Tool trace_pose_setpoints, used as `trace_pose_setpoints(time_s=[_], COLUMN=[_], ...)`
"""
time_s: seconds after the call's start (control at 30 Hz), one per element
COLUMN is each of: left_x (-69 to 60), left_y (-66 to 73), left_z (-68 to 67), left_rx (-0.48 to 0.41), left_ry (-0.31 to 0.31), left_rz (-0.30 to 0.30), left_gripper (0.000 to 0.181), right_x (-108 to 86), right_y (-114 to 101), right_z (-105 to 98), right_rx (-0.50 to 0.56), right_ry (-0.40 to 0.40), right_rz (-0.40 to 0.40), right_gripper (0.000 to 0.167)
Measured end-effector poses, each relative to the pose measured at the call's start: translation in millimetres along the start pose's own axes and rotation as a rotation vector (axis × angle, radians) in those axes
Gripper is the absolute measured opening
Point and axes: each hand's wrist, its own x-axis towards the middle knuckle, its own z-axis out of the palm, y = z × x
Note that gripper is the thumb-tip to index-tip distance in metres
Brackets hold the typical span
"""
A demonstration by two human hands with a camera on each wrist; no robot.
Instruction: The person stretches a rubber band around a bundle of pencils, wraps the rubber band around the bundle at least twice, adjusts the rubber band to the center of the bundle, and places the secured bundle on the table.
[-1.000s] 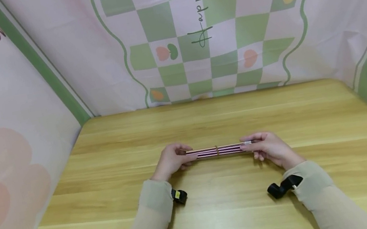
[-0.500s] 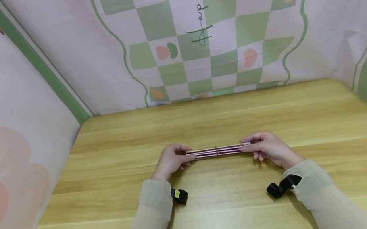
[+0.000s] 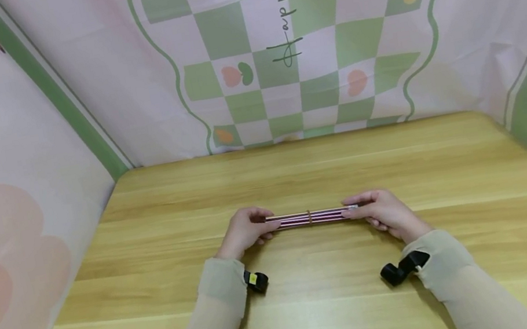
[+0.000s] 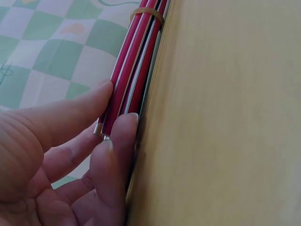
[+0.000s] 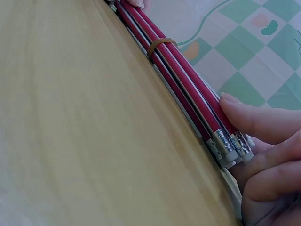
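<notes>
A bundle of striped pencils (image 3: 325,216), dark red and white, lies crosswise between both hands, low over the table. Around its middle runs a brown rubber band (image 4: 146,14). My left hand (image 3: 246,232) pinches the left end between thumb and fingers. At the right end, my right hand (image 3: 385,212) holds the pencils with its thumb along the near side. White erasers in silver ferrules (image 5: 225,146) show at that end in the right wrist view. Whether the bundle touches the table I cannot tell.
The wooden table (image 3: 308,298) extends around both hands. A checkered curtain (image 3: 281,85) hangs along its back edge, with more printed cloth at the left and right sides. Black wrist cameras (image 3: 399,271) sit on the sleeves.
The hands and the pencil bundle stay almost in place. My right hand's lower fingers have shifted slightly, while both hands keep their hold on the pencils.
</notes>
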Motion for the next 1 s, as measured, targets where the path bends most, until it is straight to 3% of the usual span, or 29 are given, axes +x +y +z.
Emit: trace_pose_setpoints(time_s=[0.3, 0.63, 1.0], left_x=[-1.2, 2.5, -0.5], left_y=[-0.2, -1.6, -2.9], left_z=[-4.7, -4.6, -9.5], left_rx=[-0.022, -0.043, -0.054], left_ry=[-0.017, 0.001, 0.027], left_rz=[0.000, -0.013, -0.020], left_gripper=[0.039, 0.035, 0.035], right_x=[1.7, -0.8, -1.9], right_y=[1, 1, 0], right_z=[-2, -6, -14], right_rx=[0.034, 0.115, 0.236], right_ry=[-0.007, -0.017, 0.019], right_rz=[-0.037, -0.034, -0.030], right_gripper=[0.057, 0.054, 0.024])
